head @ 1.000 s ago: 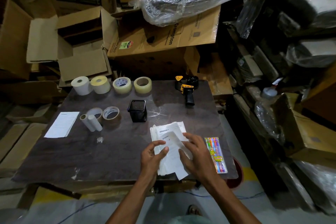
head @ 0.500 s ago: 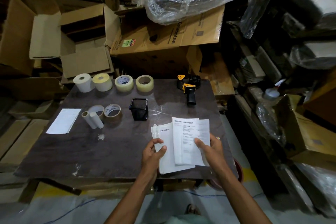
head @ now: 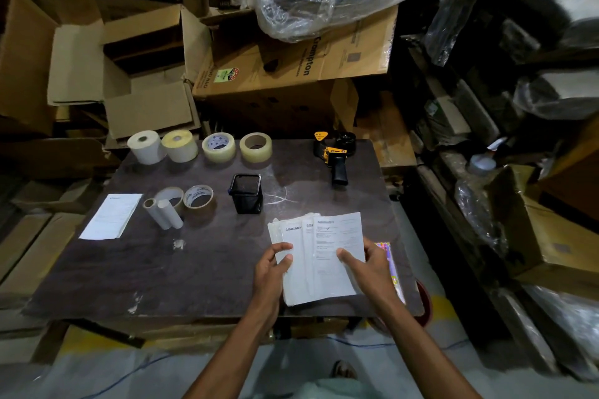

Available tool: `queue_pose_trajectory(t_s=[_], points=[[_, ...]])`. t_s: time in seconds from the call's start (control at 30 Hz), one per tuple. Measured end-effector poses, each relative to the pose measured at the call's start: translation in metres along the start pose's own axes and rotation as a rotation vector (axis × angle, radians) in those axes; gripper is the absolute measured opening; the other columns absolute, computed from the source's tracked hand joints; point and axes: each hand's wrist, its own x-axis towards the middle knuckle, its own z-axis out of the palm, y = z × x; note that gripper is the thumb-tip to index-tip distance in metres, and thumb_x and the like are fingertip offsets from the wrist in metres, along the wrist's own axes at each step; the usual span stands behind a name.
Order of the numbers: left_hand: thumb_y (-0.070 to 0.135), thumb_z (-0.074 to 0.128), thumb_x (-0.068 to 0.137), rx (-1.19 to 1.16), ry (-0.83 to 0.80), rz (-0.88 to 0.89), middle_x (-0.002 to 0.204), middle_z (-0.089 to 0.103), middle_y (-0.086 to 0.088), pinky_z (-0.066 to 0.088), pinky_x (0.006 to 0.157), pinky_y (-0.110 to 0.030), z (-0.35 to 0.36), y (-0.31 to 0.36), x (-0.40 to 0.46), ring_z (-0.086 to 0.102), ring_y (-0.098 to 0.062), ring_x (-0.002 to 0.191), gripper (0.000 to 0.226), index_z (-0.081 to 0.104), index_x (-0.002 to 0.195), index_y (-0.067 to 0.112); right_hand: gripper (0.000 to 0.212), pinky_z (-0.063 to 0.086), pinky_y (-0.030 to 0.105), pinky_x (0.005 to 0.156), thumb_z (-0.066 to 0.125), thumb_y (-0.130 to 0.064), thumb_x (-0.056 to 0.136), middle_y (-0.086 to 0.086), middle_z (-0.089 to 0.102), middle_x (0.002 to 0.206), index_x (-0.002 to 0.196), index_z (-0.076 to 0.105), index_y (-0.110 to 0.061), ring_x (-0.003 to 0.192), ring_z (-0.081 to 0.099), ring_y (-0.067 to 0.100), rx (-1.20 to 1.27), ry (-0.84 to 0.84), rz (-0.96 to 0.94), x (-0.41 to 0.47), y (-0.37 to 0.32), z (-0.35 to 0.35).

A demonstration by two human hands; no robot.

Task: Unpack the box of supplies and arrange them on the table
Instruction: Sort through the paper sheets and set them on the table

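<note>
A stack of white printed paper sheets (head: 319, 256) lies fanned at the near right of the dark table (head: 194, 269). My left hand (head: 270, 272) grips the stack's left edge, thumb on top. My right hand (head: 369, 269) holds the top sheet at its right edge, thumb pressed on it. Along the far edge stand a white label roll (head: 145, 146), a yellowish roll (head: 180, 145) and two clear tape rolls (head: 237, 147). A yellow-black tape dispenser (head: 335, 155) lies at the far right. A black mesh pen cup (head: 246, 193) stands mid-table.
A single sheet (head: 111, 215) lies at the table's left, with small rolls and tape (head: 180, 204) beside it. A colourful pen packet (head: 390, 266) peeks from under my right hand. An open cardboard box (head: 142, 74) and stacked cartons crowd the back; wrapped goods fill the right.
The top sheet went from folded under both hands to opened flat, then slid back left over the stack. My right hand moved with it; my left hand kept its grip.
</note>
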Motion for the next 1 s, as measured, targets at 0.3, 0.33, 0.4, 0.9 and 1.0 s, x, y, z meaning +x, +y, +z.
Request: queue_pose_trajectory(t_s=[0.3, 0.33, 0.4, 0.9, 1.0], points=[[0.007, 0.046, 0.100, 0.094, -0.133, 0.074, 0.120, 0.061, 0.001, 0.059, 0.081, -0.043, 0.011, -0.009, -0.004, 0.067, -0.026, 0.101, 0.028, 0.051, 0.118, 0.028, 0.048, 0.052, 0.013, 0.077, 0.062, -0.018, 0.094, -0.001, 0.060, 0.130, 0.138, 0.043, -0.019, 0.107, 0.063, 0.005, -0.035, -0.199, 0.118, 0.005, 0.023, 0.034], [0.002, 0.048, 0.098, 0.123, -0.162, 0.101, 0.123, 0.059, 0.004, 0.059, 0.082, -0.039, 0.012, -0.010, -0.003, 0.065, -0.022, 0.105, 0.038, 0.047, 0.121, 0.032, 0.047, 0.050, 0.011, 0.078, 0.057, -0.017, 0.097, -0.002, 0.058, 0.133, 0.140, 0.039, -0.020, 0.110, 0.061, 0.006, -0.046, -0.208, 0.121, 0.005, 0.025, 0.037], [-0.007, 0.051, 0.085, 0.174, -0.226, 0.143, 0.127, 0.054, 0.010, 0.056, 0.083, -0.027, 0.010, -0.015, -0.001, 0.062, -0.006, 0.107, 0.060, 0.040, 0.130, 0.031, 0.045, 0.047, 0.012, 0.088, 0.047, -0.024, 0.101, -0.006, 0.051, 0.136, 0.143, 0.032, -0.026, 0.116, 0.056, 0.008, -0.085, -0.260, 0.120, 0.003, 0.027, 0.040], [0.002, 0.057, 0.072, 0.746, -0.086, 0.624, 0.112, 0.050, 0.000, 0.049, 0.071, -0.007, 0.012, -0.018, 0.033, 0.056, -0.007, 0.098, 0.017, 0.066, 0.068, 0.016, 0.031, 0.059, 0.036, 0.080, 0.060, -0.011, 0.089, -0.008, 0.072, 0.105, 0.114, 0.062, -0.028, 0.097, 0.069, 0.010, -0.104, 0.038, -0.176, 0.023, 0.031, 0.033], [-0.004, 0.054, 0.076, 0.770, -0.089, 0.598, 0.109, 0.057, 0.000, 0.047, 0.081, -0.007, 0.009, -0.030, 0.043, 0.059, -0.009, 0.098, 0.031, 0.073, 0.080, 0.020, 0.036, 0.057, 0.035, 0.084, 0.057, -0.008, 0.092, -0.010, 0.070, 0.110, 0.122, 0.058, -0.027, 0.100, 0.067, 0.008, -0.143, 0.045, -0.232, 0.022, 0.035, 0.032]])
